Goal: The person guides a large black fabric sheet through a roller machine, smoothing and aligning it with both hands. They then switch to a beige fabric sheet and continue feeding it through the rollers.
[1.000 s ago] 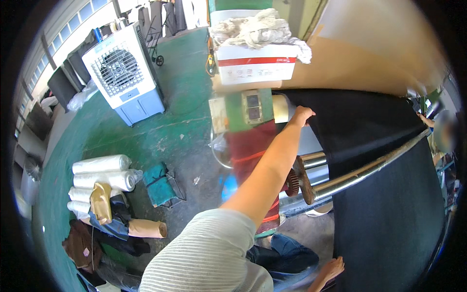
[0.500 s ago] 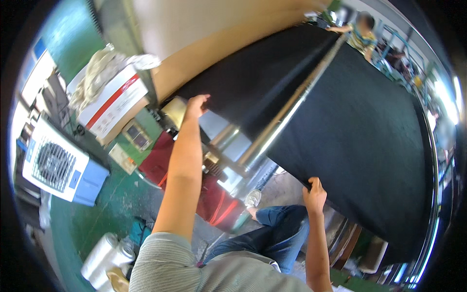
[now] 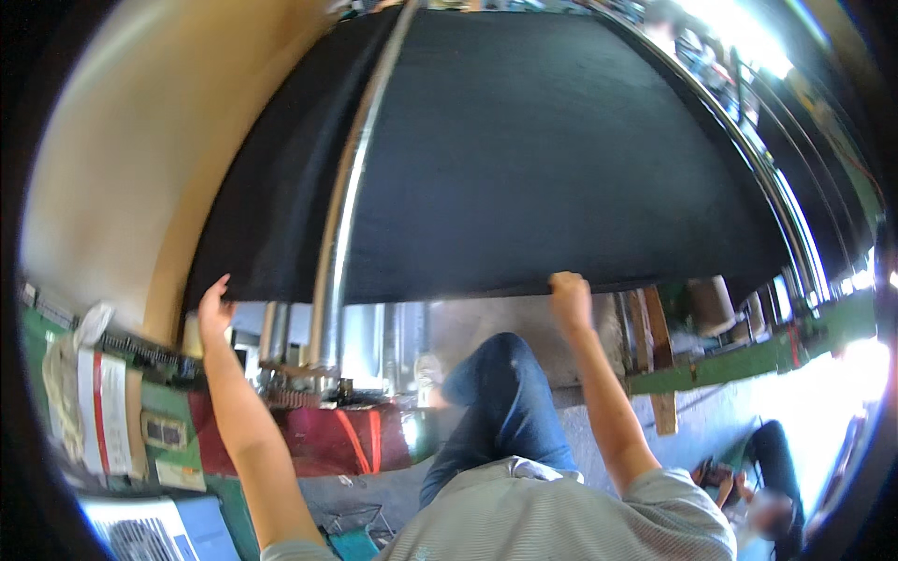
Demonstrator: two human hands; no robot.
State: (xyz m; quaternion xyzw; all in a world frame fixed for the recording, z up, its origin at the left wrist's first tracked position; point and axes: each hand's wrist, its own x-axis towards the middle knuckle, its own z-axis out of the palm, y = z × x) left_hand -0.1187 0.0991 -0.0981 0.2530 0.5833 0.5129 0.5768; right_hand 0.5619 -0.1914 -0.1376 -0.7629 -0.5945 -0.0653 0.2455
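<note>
A wide sheet of black fabric point(image 3: 561, 140) stretches away from me across metal rollers. My right hand point(image 3: 569, 297) is closed on its near edge, right of the middle. At the left, my left hand point(image 3: 216, 309) is at the same edge, close to the big tan roll point(image 3: 122, 178); its fingers are apart and touch the fabric's corner area. Between my hands, a shiny metal roller point(image 3: 348, 196) runs lengthwise over the fabric. The fingertips of my right hand are partly hidden by the hand itself.
Below the fabric edge are roller ends and a dark red cover point(image 3: 309, 439) with orange straps. A green machine beam point(image 3: 730, 369) lies at the right, with metal bars point(image 3: 795, 224) above. A person point(image 3: 762, 486) is low at the right. A white air cooler point(image 3: 140, 533) stands lower left.
My view has turned to the right, so the fabric now spreads straight ahead. My right hand still grips the edge; my left hand stays near the tan roll.
</note>
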